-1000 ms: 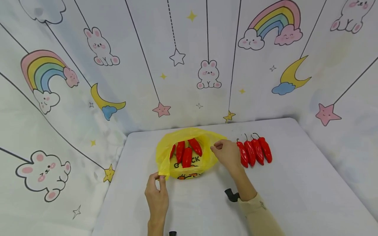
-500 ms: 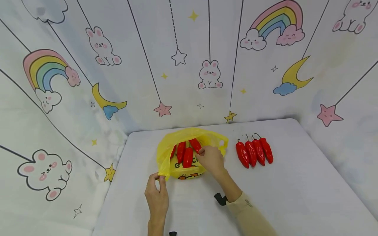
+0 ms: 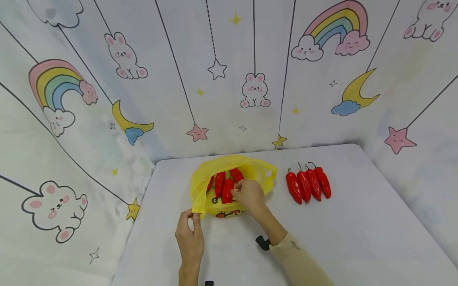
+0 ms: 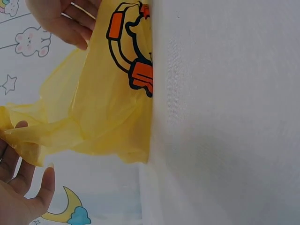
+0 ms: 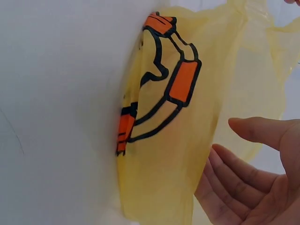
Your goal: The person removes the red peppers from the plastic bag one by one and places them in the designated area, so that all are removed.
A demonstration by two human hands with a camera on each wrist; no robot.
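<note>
Yellow plastic bag [image 3: 200,182] held at least four red chili peppers [image 3: 227,192], deeper contents unclear. Left hand [image 3: 190,237]: fingers clamped on bag handle. Right hand [image 3: 251,196] reached its mouth, fingers apart.

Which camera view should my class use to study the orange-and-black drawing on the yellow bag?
The right wrist view. The drawing appears largest there, uncovered, on the side of the yellow bag. The left wrist view shows it smaller, near the bag's lower edge; the head view shows only a small, slanted strip.
</note>
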